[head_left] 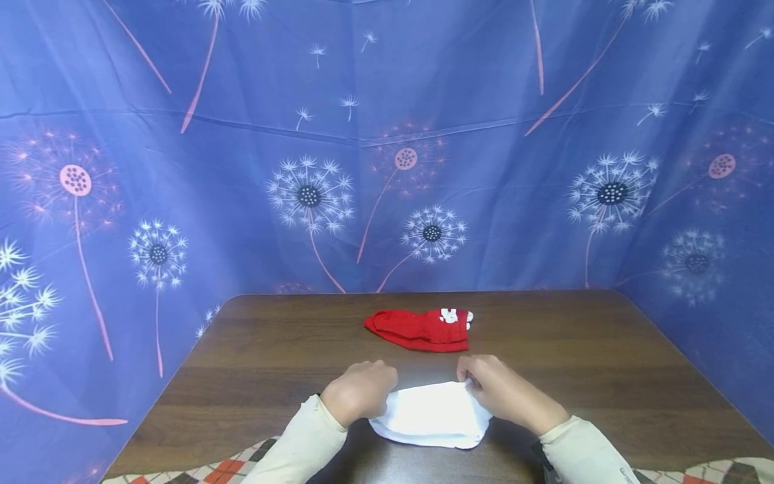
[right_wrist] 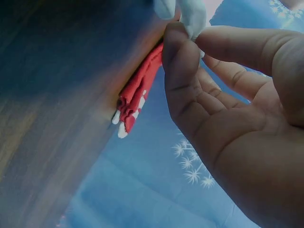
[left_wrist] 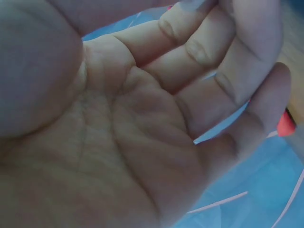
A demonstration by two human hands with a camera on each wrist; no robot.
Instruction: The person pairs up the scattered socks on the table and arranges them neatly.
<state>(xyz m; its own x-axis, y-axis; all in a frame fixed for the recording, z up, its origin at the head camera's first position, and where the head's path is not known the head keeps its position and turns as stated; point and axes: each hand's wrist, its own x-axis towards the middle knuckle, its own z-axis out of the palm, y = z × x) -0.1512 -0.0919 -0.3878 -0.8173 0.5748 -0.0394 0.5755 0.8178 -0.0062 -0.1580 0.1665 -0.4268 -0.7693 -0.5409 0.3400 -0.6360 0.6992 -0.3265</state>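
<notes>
Holding white cloth (head_left: 431, 413) toward near edge of table (head_left: 254, 403), lengthwise from left to right. Pinching right end with right hand (head_left: 502, 390), gripping left end with left hand (head_left: 363, 390). Cannot see left grip clearly, nor make out weave, too bright.

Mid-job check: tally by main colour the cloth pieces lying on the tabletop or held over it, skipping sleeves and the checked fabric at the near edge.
Red: 1 (red cloth)
White: 1 (white cloth, between left hand and right hand)
Total: 2
</notes>
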